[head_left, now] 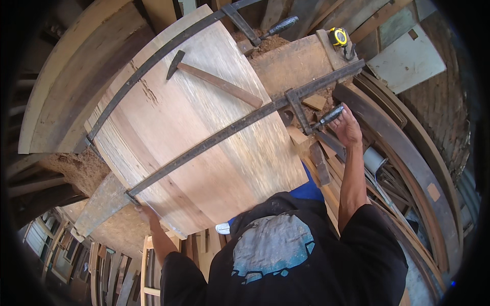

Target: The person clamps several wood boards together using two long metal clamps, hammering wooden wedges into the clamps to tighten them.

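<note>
A wide panel of glued pale and pinkish boards (204,158) lies before me, with two dark metal bar clamps across it. My right hand (347,126) is closed round the dark handle (332,116) of the nearer bar clamp (209,149), off the panel's right edge. At that clamp's other end, my left hand (147,213) grips by the fixed jaw (131,198); its fingers are partly hidden. The farther bar clamp (145,69) spans the panel's far side, its handle (283,24) untouched. A hammer (217,84) with a wooden handle rests on the panel between the clamps.
Beneath the panel is a worn wooden bench (291,64) with sawdust on it. A yellow and black tape measure (338,36) sits at its far right. Curved planks (76,76) stand at the left, and long boards (408,153) are stacked at the right.
</note>
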{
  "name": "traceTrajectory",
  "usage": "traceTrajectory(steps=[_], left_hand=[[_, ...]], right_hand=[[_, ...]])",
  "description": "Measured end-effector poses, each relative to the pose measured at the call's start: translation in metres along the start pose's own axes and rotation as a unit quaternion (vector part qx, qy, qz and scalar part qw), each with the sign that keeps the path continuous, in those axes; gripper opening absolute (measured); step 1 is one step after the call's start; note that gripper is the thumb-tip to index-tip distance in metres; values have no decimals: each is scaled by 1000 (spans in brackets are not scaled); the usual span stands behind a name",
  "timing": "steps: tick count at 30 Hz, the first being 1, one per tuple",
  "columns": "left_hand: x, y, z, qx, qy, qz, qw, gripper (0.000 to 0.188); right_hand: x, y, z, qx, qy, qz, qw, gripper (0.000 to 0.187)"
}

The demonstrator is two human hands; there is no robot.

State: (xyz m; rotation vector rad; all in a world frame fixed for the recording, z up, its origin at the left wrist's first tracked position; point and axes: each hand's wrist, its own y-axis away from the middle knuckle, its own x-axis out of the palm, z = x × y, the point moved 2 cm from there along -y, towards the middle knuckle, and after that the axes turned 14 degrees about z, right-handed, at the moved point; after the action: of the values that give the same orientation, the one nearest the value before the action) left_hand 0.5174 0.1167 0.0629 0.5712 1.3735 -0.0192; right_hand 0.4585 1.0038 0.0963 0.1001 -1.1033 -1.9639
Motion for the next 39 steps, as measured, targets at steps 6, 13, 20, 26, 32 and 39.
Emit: traceTrajectory(steps=[6, 13, 20, 26, 32, 39], left_hand=[[-13, 5, -2, -17, 7, -28, 999, 74], [-28, 224, -201, 546, 81, -8, 834, 56], [37, 505, -355, 745, 9, 305, 593, 97], [82, 523, -381, 746, -142, 336, 557, 49], [78, 522, -400, 716, -218, 383, 542, 43], [73, 525, -406, 727, -243, 396, 506, 36]], right_hand=[[15, -29, -21, -52, -209, 180, 960, 26], [9, -29, -16, -54, -108, 85, 989, 10], [25, -32, -18, -72, -100, 33, 992, 11], [23, -1, -24, -30, -122, 133, 983, 36], [49, 31, -99, 74, 72, 339, 935, 68], [70, 36, -97, 76, 286, 232, 926, 54]])
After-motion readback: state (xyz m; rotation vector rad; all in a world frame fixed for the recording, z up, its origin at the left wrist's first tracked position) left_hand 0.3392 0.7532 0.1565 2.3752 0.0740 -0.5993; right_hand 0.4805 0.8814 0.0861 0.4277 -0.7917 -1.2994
